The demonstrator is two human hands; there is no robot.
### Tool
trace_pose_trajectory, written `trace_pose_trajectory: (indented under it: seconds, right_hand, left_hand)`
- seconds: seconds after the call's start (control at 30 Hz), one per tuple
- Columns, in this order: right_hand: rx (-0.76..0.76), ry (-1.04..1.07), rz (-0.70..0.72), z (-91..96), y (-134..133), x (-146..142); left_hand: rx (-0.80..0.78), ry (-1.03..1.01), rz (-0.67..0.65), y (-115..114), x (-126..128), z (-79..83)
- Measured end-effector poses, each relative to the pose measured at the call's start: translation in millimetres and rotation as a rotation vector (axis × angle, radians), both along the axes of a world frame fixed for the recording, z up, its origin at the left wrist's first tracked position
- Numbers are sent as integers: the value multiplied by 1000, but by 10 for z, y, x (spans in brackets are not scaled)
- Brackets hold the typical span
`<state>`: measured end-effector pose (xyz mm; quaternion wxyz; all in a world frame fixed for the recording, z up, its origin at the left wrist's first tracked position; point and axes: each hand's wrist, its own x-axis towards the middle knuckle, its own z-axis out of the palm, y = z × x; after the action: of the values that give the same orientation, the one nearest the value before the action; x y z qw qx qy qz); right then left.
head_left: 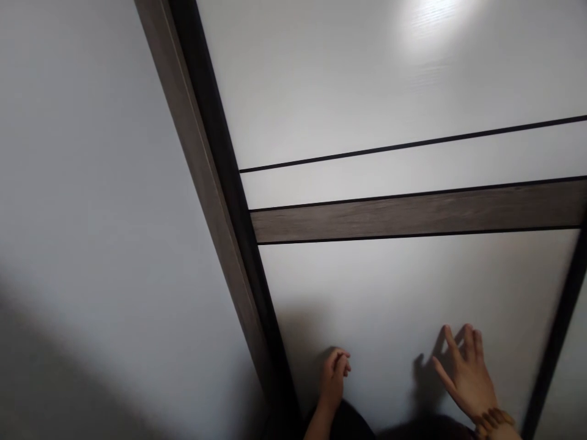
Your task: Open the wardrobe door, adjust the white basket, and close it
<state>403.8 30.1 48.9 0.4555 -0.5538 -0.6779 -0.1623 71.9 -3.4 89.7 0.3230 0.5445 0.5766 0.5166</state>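
Note:
A large white panel door [389,287] in a black frame fills the middle and right of the head view. At its lower left, my left hand [334,374] is close to the white surface with its fingers curled in, and nothing shows in them. Farther right, my right hand [468,374] has its fingers spread, with the tips at or very near the panel; I cannot tell if they touch. A beaded bracelet [494,421] circles the right wrist. Both hands cast shadows on the panel.
A brown wood-grain band [413,214] edged in black crosses the door. The black upright frame [220,146] runs along its left side beside a brown trim strip [183,116]. A plain grey wall [101,171] lies left. Another black upright [557,330] borders the right.

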Motion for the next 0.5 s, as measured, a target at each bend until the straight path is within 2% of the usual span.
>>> trace_pose_trajectory:
  seconds: [0.1,0.33,0.4,0.5]
  right_hand:
    - [-31,-33,26,-62,-29,28]
    - [-98,-80,54,-313,-169,-17]
    - [-111,-90,61,-396,-224,-43]
    - [-146,-87,77,-512,-295,-81]
  left_hand:
    - [-92,-32,-11,-106,107,-209]
    - [-298,-22,-32,-420,281,-822]
    - [-287,35,-36,-469,309,-938]
    - [-274,116,-51,-511,345,-1006]
